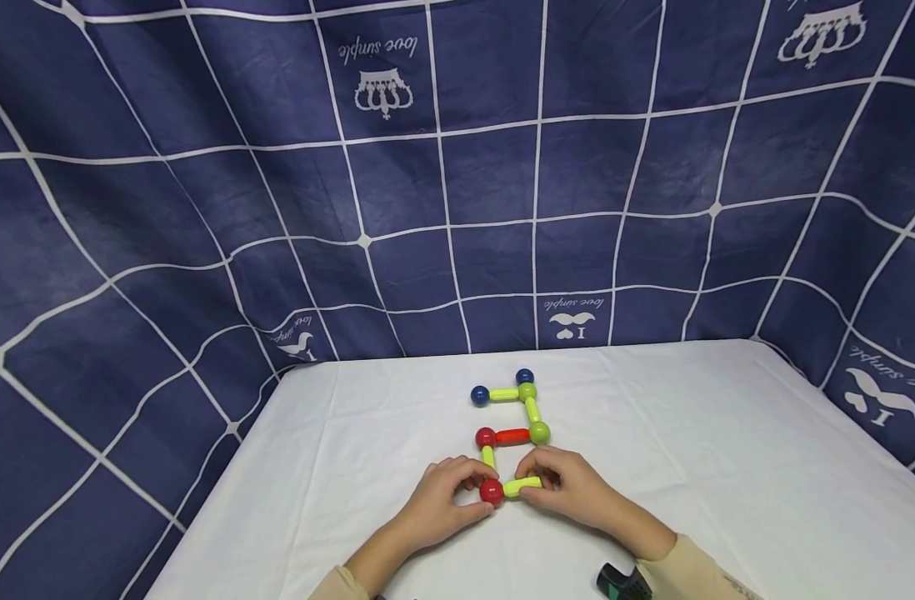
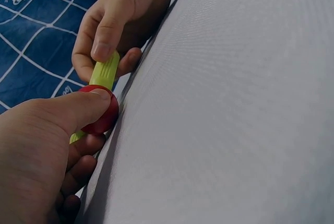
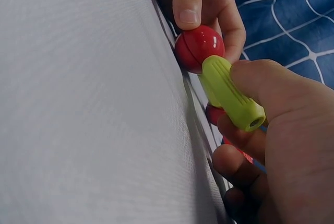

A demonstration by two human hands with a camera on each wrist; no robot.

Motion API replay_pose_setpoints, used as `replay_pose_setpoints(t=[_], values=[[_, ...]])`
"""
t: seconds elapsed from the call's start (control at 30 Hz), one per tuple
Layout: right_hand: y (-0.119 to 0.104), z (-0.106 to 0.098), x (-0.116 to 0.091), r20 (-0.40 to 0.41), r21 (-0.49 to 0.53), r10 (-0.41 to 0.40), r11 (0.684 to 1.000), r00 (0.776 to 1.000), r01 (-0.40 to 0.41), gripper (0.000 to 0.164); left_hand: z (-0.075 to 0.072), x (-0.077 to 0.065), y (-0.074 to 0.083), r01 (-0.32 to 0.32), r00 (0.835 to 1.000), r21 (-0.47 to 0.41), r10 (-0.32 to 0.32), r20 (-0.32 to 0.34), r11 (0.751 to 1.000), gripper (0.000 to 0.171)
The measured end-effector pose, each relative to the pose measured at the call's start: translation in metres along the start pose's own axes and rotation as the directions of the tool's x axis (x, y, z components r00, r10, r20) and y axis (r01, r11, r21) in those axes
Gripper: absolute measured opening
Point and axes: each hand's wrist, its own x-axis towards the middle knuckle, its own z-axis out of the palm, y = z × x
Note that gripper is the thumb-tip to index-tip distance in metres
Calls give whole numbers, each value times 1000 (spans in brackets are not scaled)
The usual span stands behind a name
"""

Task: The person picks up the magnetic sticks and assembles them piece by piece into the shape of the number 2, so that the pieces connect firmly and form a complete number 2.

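My left hand pinches a red ball between thumb and fingers at the near end of a chain of magnetic rods and balls. A yellow-green rod meets that ball on its right side, and my right hand pinches this rod; its outer end is bare. From the held ball another yellow-green rod runs away to a second red ball. A red rod links that one to a green ball on the right.
Farther back, a yellow-green rod leads to another green ball. One blue ball sits behind it, and a short rod ends in a second blue ball. White cloth covers the table; a blue checked curtain hangs behind.
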Motion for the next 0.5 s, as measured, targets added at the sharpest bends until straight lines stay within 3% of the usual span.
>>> replay_pose_setpoints(t=[0.5], values=[[3, 1, -1, 0, 18, -33, 999, 999, 33, 13, 0, -1, 2, 8, 1000, 1, -8, -3, 1000, 34]])
